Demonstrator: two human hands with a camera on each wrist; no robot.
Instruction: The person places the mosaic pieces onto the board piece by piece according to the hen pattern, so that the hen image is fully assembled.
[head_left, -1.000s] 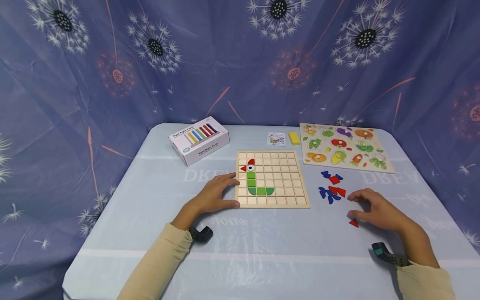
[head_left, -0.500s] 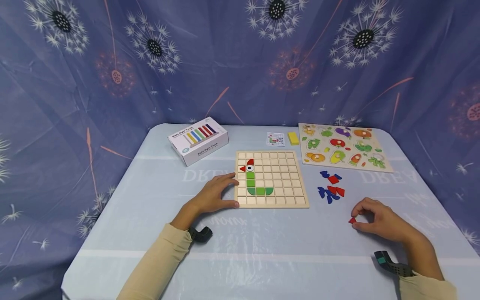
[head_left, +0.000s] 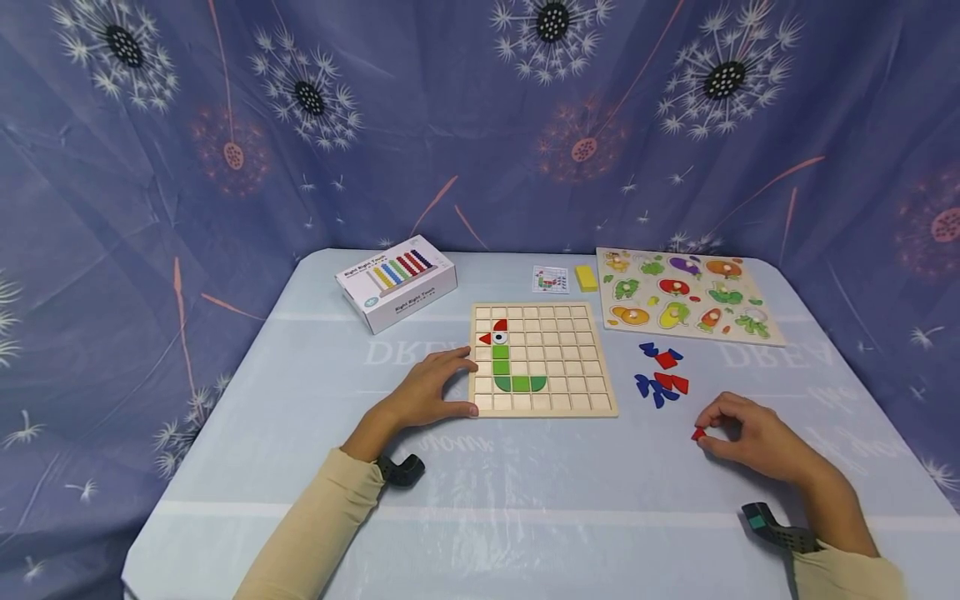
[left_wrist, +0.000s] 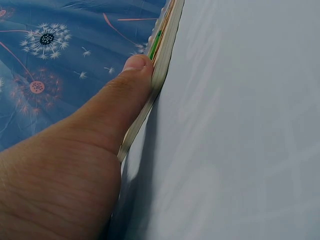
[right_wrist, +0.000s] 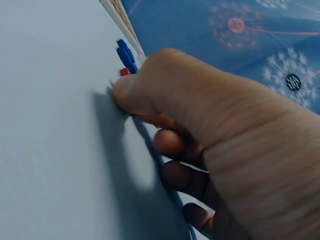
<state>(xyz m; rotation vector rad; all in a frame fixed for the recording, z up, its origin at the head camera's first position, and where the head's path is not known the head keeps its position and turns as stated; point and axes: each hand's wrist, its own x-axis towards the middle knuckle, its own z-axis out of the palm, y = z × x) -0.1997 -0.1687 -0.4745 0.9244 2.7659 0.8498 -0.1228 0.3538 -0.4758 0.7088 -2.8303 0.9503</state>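
Observation:
At the table's middle lies a square wooden grid board (head_left: 570,358), with green pieces (head_left: 501,367), a red beak triangle (head_left: 486,338), a red quarter-circle and a white eye piece (head_left: 499,337) set in its left columns. My left hand (head_left: 427,387) touches the board's left edge, fingers spread, thumb near the lower-left corner. In the left wrist view the thumb (left_wrist: 127,85) lies against the board's edge. My right hand (head_left: 753,437) pinches a small red triangle (head_left: 698,433) between thumb and finger, just over the cloth. The right wrist view hides the triangle behind the thumb (right_wrist: 130,92).
Right of the board lie loose blue pieces (head_left: 643,385) and red pieces (head_left: 666,360). Behind are a white abacus box (head_left: 397,282), a small pattern card (head_left: 551,280), a yellow block (head_left: 587,278) and a vegetable peg puzzle (head_left: 690,296). A dandelion-print curtain (head_left: 450,125) hangs behind the table.
My right hand has come down to the red triangle, pinched it between thumb and finger, and moved it slightly left and away from me. The left hand and board have stayed put.

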